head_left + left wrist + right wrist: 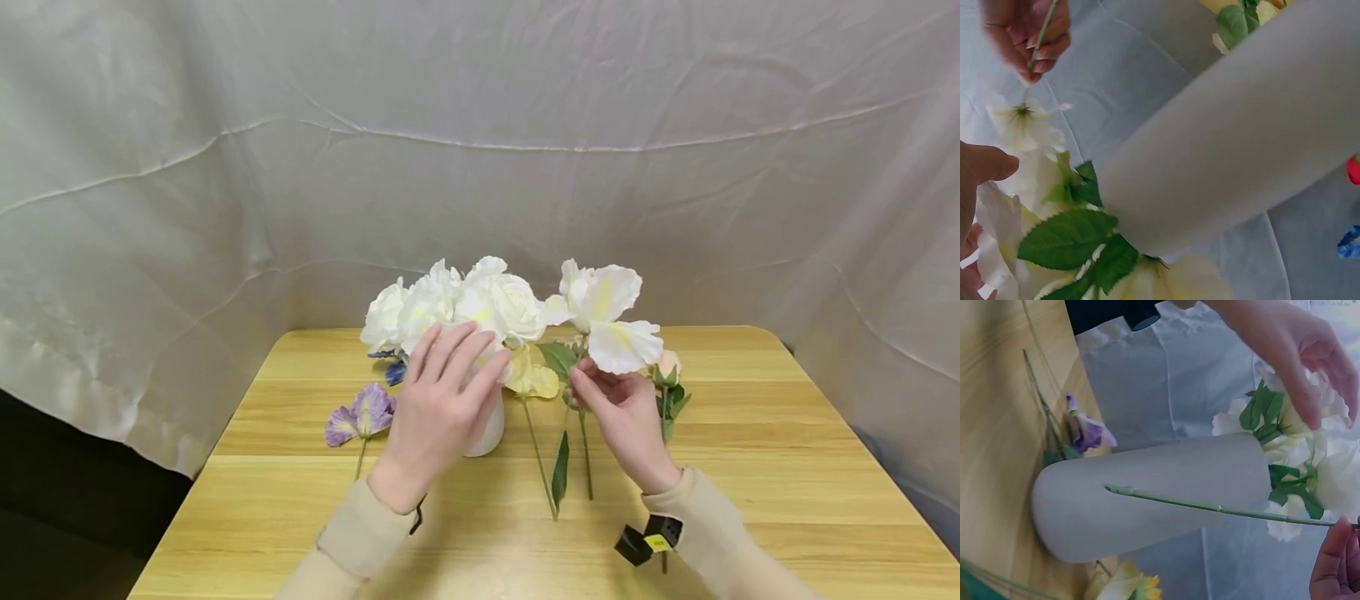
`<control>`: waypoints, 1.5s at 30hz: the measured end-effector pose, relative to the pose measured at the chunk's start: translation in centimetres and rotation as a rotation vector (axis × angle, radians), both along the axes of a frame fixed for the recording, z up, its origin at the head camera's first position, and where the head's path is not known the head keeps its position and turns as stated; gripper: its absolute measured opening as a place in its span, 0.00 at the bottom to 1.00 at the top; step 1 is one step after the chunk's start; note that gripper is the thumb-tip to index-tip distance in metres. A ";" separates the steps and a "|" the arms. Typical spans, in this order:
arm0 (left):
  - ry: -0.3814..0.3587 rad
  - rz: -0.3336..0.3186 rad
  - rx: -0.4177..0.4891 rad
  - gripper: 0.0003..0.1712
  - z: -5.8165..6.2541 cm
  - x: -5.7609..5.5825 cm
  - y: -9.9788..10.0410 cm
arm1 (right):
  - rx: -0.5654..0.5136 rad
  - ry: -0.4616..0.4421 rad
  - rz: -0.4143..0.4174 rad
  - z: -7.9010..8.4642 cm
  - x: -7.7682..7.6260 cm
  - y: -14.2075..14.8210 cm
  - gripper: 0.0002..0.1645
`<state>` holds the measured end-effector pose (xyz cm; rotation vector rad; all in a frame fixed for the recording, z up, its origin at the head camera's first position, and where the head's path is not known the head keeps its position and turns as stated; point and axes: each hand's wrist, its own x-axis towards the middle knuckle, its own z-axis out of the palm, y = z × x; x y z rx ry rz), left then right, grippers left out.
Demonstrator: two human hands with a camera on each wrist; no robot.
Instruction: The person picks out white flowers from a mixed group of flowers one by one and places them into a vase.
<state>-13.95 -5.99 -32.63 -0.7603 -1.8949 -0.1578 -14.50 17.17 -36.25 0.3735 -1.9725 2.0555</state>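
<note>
My right hand point(622, 417) pinches the green stem point(1210, 507) of a white iris-like flower point(611, 312), holding it upright to the right of the vase. In the right wrist view the stem's cut end hangs beside the vase, apart from its mouth. The vase point(1166, 494) is tall, smooth and white, filled with several white flowers point(517, 307) and green leaves point(1066, 240). Against the front of that bunch lies my left hand point(442, 396), fingers extended over the petals and gripping nothing. It covers part of the vase in the head view.
A purple flower point(363, 412) lies on the wooden table point(300, 533) to the left, a blue flower point(396, 372) behind it. Right of the vase are a yellow flower point(534, 379) and a peach rose point(667, 367). A grey cloth point(480, 200) hangs behind.
</note>
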 end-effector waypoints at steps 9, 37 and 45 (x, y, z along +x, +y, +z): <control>-0.012 -0.032 0.076 0.06 -0.1 -0.8 -1.2 | -0.079 0.251 0.031 1.5 -0.7 -1.4 0.03; 0.023 -0.099 0.281 0.10 0.0 -1.1 -2.8 | -0.410 0.544 -0.004 5.4 -1.0 -4.5 0.11; -0.032 -0.034 0.142 0.13 0.3 -1.0 -2.0 | -0.390 0.573 -0.003 5.3 -1.1 -4.8 0.08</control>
